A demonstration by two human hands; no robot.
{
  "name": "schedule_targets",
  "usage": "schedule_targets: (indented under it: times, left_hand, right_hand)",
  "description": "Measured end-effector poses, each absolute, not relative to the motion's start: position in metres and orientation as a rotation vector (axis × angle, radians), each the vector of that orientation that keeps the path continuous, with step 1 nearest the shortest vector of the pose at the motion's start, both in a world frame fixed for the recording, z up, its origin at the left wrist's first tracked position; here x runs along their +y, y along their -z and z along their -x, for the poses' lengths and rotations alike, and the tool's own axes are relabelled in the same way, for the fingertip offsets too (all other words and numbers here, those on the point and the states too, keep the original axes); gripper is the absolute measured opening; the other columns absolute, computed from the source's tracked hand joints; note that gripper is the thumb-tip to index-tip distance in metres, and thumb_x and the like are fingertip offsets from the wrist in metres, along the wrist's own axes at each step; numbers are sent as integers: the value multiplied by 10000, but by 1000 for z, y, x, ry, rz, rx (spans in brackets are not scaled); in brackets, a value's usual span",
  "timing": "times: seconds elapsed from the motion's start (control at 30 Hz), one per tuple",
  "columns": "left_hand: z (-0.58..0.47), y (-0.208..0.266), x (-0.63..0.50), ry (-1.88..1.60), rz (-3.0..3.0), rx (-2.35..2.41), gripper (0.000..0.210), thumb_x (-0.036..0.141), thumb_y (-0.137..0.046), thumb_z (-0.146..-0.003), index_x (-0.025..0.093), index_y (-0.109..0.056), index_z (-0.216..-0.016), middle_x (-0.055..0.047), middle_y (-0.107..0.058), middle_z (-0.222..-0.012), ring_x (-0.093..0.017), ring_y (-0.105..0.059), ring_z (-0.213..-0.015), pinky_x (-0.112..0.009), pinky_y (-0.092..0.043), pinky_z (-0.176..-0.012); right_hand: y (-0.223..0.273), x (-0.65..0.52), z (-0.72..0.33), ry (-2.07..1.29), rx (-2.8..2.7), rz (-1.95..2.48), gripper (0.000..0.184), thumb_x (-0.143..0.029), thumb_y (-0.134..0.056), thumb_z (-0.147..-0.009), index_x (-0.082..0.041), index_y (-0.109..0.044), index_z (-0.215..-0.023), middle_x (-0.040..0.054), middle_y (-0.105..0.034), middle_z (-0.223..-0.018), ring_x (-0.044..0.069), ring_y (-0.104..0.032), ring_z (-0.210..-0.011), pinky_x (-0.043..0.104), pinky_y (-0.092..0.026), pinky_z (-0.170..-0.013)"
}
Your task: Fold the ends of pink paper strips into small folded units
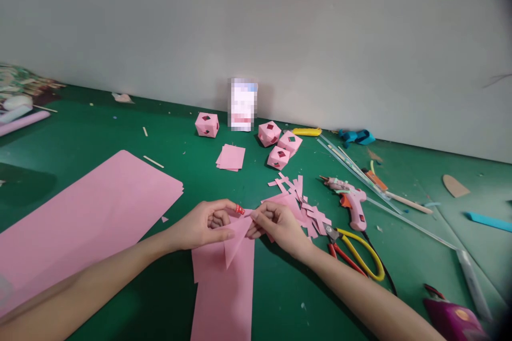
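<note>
Between my two hands is a small folded piece of pink paper (237, 240), its pointed corner hanging down. My left hand (206, 225) pinches it from the left, with a red band around one fingertip. My right hand (280, 225) grips its right end between thumb and fingers. Below lie long pink paper strips (224, 298) on the green table. Just beyond my right hand are a pink paper sheet (291, 203) and a heap of narrow pink paper offcuts (316, 218). A stack of pink paper squares (232, 157) sits farther back.
Folded pink paper shapes with diamond holes (207, 125) stand near the wall, beside a blurred upright screen (242, 105). On the right lie a pink glue gun (352, 205), scissors with yellow handles (366, 256) and a yellow cutter (307, 131). Large pink sheets (96, 213) cover the left.
</note>
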State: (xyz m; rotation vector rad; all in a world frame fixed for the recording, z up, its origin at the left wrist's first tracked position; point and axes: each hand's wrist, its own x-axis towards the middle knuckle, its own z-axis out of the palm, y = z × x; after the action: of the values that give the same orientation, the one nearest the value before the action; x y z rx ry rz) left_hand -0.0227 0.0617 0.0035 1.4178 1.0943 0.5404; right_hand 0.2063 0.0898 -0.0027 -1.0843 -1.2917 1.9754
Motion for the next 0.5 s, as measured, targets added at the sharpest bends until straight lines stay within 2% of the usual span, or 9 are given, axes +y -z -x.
schedule_targets:
  times: [0.2,0.33,0.5]
  left_hand:
    - [21,-3,58,-563,-1448,1122,424,317,-717,-825,204,-639,-1226,59,-518,-699,-117,-478,-643,-256,-387,-628]
    - [21,-2,58,-583,-1427,1147,479,330,-720,-830,220,-628,-1286,53,-576,-699,-139,-549,-689,-291,-462,-715]
    - [21,1,59,-607,-1363,1131,558,338,-740,-825,211,-564,-1340,57,-611,-706,-152,-602,-708,-310,-494,-746]
  right_hand:
    - [5,90,-206,-2000,-1322,1107,452,-571,-812,-729,-157,-638,-779,37,-746,-648,170,-756,-624,270,-605,-639]
    - [6,89,-207,-1975,-1324,1064,438,-558,-813,-737,-169,-613,-749,30,-736,-643,187,-757,-611,293,-615,-627]
    - [6,90,-207,-1926,-1327,1074,411,-523,-807,-767,-163,-683,-922,-2,-717,-642,179,-759,-625,298,-631,-650]
